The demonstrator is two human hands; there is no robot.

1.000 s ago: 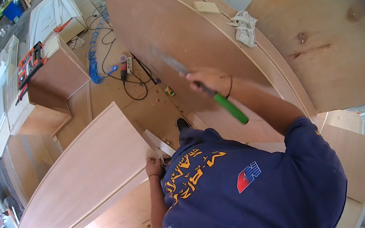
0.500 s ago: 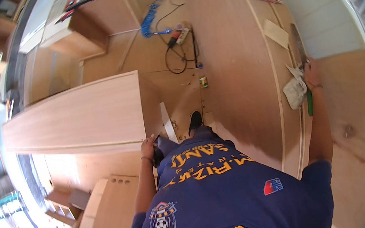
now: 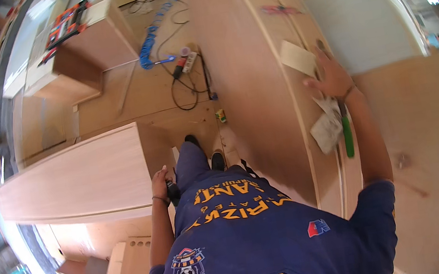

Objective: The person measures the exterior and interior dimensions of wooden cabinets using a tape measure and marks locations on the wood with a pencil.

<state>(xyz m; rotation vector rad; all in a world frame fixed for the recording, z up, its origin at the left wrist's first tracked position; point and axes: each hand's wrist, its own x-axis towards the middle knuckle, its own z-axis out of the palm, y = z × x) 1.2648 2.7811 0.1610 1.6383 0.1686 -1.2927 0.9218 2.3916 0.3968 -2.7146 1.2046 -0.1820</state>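
My right hand point(image 3: 333, 77) reaches over the top of a long wooden cabinet point(image 3: 257, 87) with its fingers spread. Beneath or beside it lies a long tool with a green handle point(image 3: 348, 138); most of its dark blade is hidden by the hand. A crumpled whitish cloth point(image 3: 326, 132) sits next to the handle, and a pale rectangular wood piece point(image 3: 298, 57) is just beyond my fingers. Down by my thigh, my left hand point(image 3: 161, 183) is closed around a black object point(image 3: 173, 193), whose kind I cannot make out.
A wooden cabinet point(image 3: 74, 180) lies to my left. Ahead on the floor are a blue coiled hose point(image 3: 148, 49), a power strip point(image 3: 190, 62), cables and a small green-yellow packet point(image 3: 220, 115). An orange tool case point(image 3: 68, 23) rests on a box, and red-handled tools point(image 3: 280, 9) on the right cabinet.
My right hand has let go of the long green-handled tool and spread its fingers further forward. My view has shifted, and my feet have moved. My left hand still holds the black object.
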